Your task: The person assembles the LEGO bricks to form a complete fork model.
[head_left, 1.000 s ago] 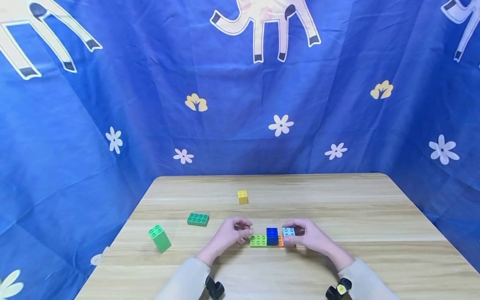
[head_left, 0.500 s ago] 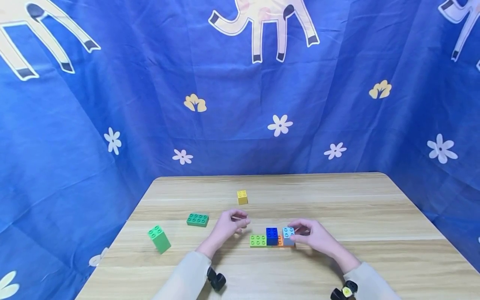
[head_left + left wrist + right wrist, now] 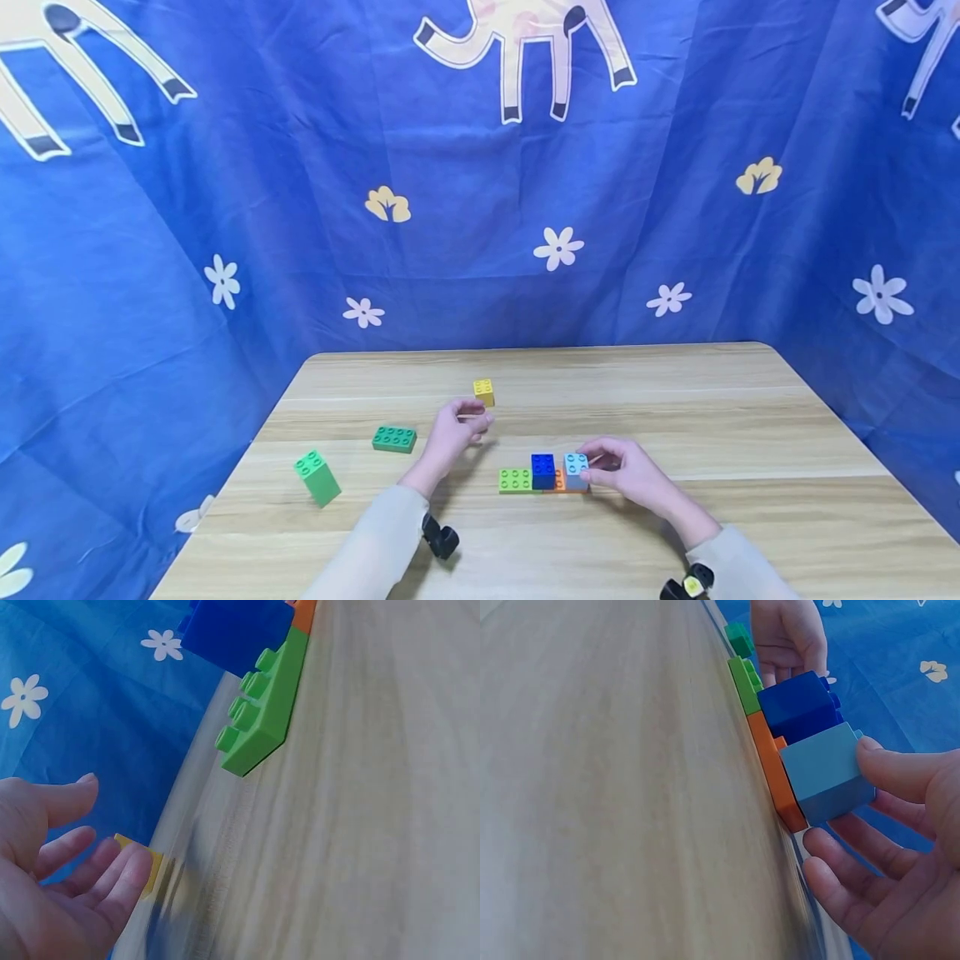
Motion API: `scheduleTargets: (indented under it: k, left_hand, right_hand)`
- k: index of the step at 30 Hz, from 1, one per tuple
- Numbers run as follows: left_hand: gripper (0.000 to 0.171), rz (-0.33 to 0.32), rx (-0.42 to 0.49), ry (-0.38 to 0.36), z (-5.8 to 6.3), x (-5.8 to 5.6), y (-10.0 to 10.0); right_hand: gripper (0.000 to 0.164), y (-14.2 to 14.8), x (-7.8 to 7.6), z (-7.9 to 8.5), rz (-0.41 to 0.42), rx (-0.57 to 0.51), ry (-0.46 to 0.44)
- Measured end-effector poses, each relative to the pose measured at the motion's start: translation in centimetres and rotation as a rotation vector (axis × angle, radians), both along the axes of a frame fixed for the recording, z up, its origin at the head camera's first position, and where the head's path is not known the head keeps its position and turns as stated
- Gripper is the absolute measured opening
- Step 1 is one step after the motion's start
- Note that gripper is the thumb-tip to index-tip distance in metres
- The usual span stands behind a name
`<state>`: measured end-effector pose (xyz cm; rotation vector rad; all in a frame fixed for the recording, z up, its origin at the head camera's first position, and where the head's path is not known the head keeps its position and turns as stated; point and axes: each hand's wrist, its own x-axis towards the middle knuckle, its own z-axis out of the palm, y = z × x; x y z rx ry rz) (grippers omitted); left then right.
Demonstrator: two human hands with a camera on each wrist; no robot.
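Note:
My left hand (image 3: pixel 452 435) reaches over the table with fingers loosely bent and nothing in them. Its fingertips are just in front of a small yellow block (image 3: pixel 484 393), which the fingers partly cover in the left wrist view. My right hand (image 3: pixel 907 855) holds a light blue block (image 3: pixel 829 772) between thumb and index finger, the other fingers spread below. This block sits on the right end of a flat orange brick (image 3: pixel 774 772). A dark blue block (image 3: pixel 543 472) bridges the orange brick and a lime green brick (image 3: pixel 516 481) in the row.
A dark green brick (image 3: pixel 394 439) lies left of my left hand. Farther left stands a tall bright green block (image 3: pixel 318 480). The wooden table (image 3: pixel 675 392) ends at a blue patterned curtain (image 3: pixel 450 292) behind.
My left hand has left the lime green brick's left end and moved away from me to the yellow block. My right hand has shifted slightly right, still at the light blue block.

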<state>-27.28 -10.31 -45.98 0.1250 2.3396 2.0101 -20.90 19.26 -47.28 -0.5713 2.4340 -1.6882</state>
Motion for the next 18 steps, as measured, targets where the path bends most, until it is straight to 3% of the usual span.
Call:
scheduleTargets:
  k: [12,18]
  left_hand:
    - [0.045,0.18,0.07,-0.026,-0.4,-2.1,0.6]
    - [0.049,0.214,0.082,-0.022,-0.7,-2.6,0.3]
  right_hand:
    - [0.034,0.1,0.1,0.2,-0.024,0.028,0.004]
    - [0.033,0.0,0.1,0.2,-0.033,0.052,0.035]
